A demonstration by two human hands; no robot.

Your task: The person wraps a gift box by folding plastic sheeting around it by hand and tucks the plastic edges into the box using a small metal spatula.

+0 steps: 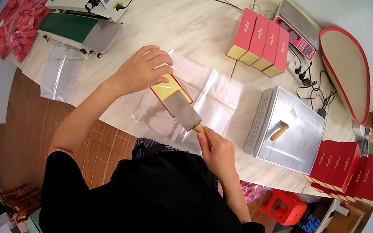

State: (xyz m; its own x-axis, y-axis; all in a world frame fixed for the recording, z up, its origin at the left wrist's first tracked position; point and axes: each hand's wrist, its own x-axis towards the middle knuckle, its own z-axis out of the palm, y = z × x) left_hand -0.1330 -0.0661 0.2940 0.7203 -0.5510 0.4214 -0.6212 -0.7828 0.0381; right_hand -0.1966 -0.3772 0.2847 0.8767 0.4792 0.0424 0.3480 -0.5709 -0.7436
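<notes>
My left hand rests on the upper left end of a yellow box with red edges, its fingers bent over that end. The fingers of my right hand are wrapped round the wooden handle of a scraper. The scraper's broad metal blade lies flat over the lower part of the yellow box. Clear plastic bags are spread on the table beneath and beside the box.
Four red boxes stand at the back near a scale. A metal case carries another scraper. More red boxes are at the right. A sealing machine and red packets are at the left.
</notes>
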